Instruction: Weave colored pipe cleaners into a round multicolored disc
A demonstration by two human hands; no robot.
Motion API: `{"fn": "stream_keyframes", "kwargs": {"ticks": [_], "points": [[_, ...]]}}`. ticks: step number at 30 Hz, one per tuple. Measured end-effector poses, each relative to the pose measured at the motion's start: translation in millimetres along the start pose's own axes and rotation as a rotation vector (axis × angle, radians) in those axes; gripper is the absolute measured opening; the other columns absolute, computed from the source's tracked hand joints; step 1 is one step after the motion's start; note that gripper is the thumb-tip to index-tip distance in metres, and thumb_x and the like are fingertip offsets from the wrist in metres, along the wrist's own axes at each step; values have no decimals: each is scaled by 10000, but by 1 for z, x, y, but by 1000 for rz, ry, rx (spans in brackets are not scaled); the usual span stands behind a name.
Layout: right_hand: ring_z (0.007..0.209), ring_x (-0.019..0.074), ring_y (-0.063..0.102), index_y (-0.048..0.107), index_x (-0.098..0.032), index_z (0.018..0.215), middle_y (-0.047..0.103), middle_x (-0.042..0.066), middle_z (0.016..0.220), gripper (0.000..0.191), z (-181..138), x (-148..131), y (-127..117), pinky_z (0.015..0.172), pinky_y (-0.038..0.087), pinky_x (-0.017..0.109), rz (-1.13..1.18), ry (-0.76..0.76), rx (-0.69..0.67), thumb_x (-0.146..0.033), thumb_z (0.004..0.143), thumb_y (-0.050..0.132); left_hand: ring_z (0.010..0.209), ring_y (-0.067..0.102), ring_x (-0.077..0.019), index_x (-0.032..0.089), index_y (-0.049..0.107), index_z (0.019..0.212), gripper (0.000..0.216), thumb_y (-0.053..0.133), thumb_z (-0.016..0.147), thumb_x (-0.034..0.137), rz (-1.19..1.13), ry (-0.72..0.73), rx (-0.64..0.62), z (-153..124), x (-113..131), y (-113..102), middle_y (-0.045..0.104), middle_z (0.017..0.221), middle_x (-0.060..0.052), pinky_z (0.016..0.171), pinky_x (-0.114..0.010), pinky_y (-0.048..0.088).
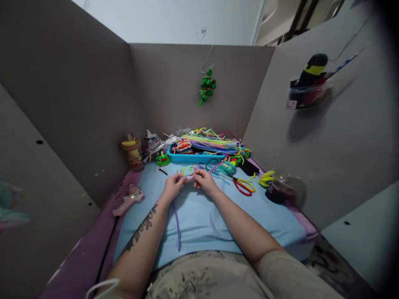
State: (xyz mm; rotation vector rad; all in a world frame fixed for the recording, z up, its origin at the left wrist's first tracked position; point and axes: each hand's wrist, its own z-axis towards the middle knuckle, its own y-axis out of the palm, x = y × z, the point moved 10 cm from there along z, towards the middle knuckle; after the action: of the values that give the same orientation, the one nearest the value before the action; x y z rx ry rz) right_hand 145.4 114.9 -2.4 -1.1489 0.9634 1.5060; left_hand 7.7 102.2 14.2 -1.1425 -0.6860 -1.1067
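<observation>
My left hand [175, 185] and my right hand [204, 182] meet over the middle of the blue cloth. Between them, pinched at both ends, is a small pink and purple piece of pipe cleaner work [189, 178]; its exact shape is too small to make out. A purple pipe cleaner [177, 226] trails down from below my left hand onto the cloth. Just beyond my fingers lie short yellow and green pipe cleaner bits [187, 170]. Red and yellow handled scissors [244, 186] rest to the right of my right hand.
A blue tray [196, 158] full of pipe cleaners stands at the back. A pink glue gun [129, 201] with a black cord lies left. Green figures [207, 86] hang on the rear panel. A clear holder [308, 94] is on the right panel, above a dark round container [276, 194].
</observation>
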Motion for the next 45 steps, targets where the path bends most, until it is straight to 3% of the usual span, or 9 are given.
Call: {"fn": "stream_keyframes", "kwargs": {"ticks": [3,12,18,22,33,37,40,43,45], "points": [[350,69,431,504,-192,718,552,-43,472,253,1,4,2,359,299,181,-47,1,-12,-440,756,534,587,514,-128,141,627,709,247,525,743,363,46,24,21,0,0,-1,613,622,-9,565,-224,370],[365,73,441,502,-193,692,569,-37,482,268,4,4,-2,377,284,185,36,7,34,-448,730,575,591,516,-121,137,625,711,246,536,737,365,-3,28,32,1,2,-2,612,625,-6,569,-218,381],[390,89,475,498,-194,679,565,-34,485,302,4,0,-15,400,327,200,50,10,111,-476,696,606,634,577,-138,147,641,884,291,569,715,373,-59,15,71,2,-2,-8,649,703,-22,594,-228,423],[400,93,482,490,-197,656,547,-37,473,299,4,-3,-26,401,320,200,88,13,148,-461,679,627,575,555,-126,152,643,766,250,534,736,375,-40,14,126,2,-6,-18,614,630,-8,564,-225,424],[359,81,423,507,-194,637,508,-46,430,263,1,3,-33,373,254,198,240,130,111,-394,627,677,686,572,-161,184,666,740,193,526,763,314,250,74,128,4,-7,-27,661,709,-26,671,-270,441],[410,93,461,502,-195,648,533,-37,468,279,2,-3,-40,406,307,204,176,39,222,-422,638,664,1025,508,-256,214,675,863,168,532,777,234,538,185,454,-11,20,-57,642,982,-83,894,-421,382],[488,105,510,499,-199,673,558,-33,547,276,0,-11,-48,471,376,218,139,-77,346,-430,659,648,1241,324,-298,180,558,1148,367,521,784,199,595,229,756,-35,42,-76,439,1294,-141,997,-478,281],[525,116,523,521,-202,697,563,-27,578,237,0,-12,-34,519,407,238,93,-98,268,-409,681,634,1134,460,-218,203,537,1155,339,446,829,188,487,443,519,-33,59,-48,527,1183,-108,964,-390,360],[539,124,526,544,-205,713,570,-20,592,196,0,-12,-20,540,415,251,54,-89,160,-383,695,624,1099,497,-185,220,513,1178,347,417,846,196,390,454,343,-28,56,-30,532,1194,-90,932,-337,397]]}}
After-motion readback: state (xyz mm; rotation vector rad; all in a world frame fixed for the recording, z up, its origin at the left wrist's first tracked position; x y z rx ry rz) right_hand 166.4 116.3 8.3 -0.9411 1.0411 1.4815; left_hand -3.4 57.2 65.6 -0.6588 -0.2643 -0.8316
